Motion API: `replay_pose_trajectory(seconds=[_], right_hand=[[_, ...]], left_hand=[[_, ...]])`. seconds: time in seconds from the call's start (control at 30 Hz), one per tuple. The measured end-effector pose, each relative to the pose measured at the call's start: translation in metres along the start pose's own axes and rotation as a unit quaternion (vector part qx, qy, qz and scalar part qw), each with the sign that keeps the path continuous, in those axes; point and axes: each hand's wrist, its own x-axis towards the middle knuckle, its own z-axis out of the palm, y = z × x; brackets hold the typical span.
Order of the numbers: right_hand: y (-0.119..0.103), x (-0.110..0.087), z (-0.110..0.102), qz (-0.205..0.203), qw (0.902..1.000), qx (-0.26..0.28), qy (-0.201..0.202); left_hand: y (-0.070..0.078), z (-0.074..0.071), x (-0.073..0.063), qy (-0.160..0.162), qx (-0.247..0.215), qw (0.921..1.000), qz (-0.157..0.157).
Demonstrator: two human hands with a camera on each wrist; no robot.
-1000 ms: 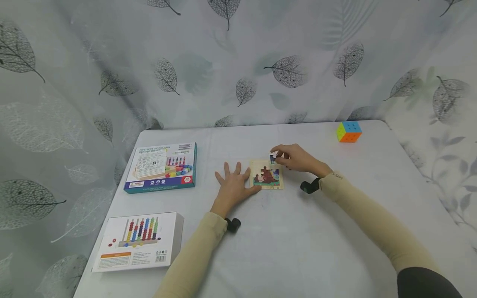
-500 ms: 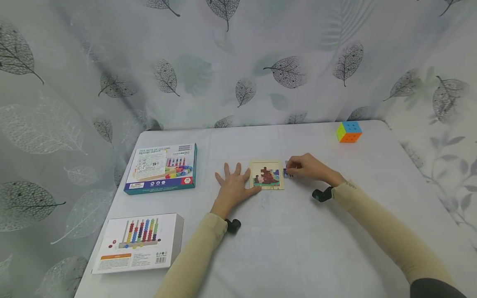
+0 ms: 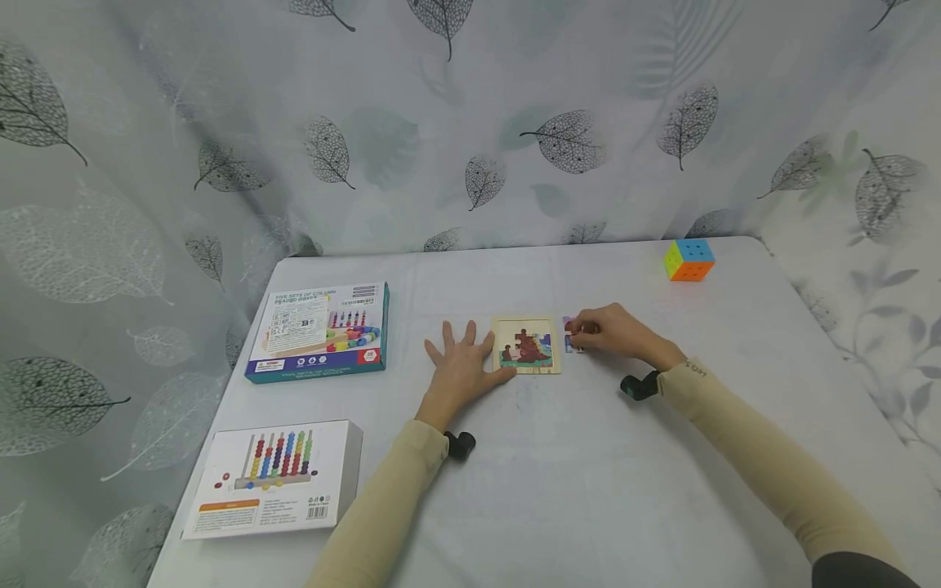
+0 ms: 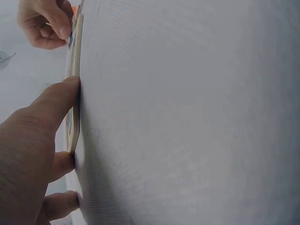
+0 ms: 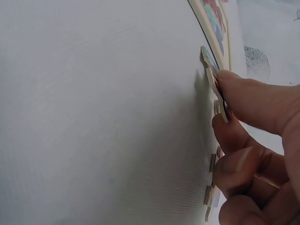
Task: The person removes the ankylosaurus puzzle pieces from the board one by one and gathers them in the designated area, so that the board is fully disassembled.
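In the head view, a small wooden puzzle board [image 3: 540, 371] lies mid-table, partly filled with brown and green pieces. My left hand [image 3: 459, 369] is spread flat on the table at its left side; in the left wrist view the thumb [image 4: 58, 101] touches the board's edge. Just right of the board, my right hand [image 3: 616, 333] pinches a thin puzzle piece [image 5: 214, 86] between thumb and forefinger, the other fingers curled. Beneath and beside that hand lie loose puzzle pieces [image 3: 568, 325], partly covered by the fingers.
A blue-edged bead toy box [image 3: 316, 331] lies at the left rear, and a white abacus box [image 3: 272, 478] nearer the front left. A colourful puzzle cube [image 3: 689, 260] sits at the far right. Leaf-patterned cloth hangs behind the table.
My right hand has moved from above the board's upper right corner to the loose pieces at its right, then slightly farther right. The left hand has stayed in place.
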Motion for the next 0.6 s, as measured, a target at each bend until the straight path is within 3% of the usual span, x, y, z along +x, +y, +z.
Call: replay_pose_trajectory(seconds=[0.23,0.6], right_hand=[[0.0028,0.0025,0.0024,0.016,0.9997,-0.020,-0.002],[0.0081,0.0058,0.0043,-0.010,0.9993,-0.031,0.016]], left_hand=[[0.0002,-0.0002,-0.0001,0.004,0.001,1.0000,0.002],[-0.0001,-0.0003,-0.0002,0.001,-0.002,1.0000,0.000]])
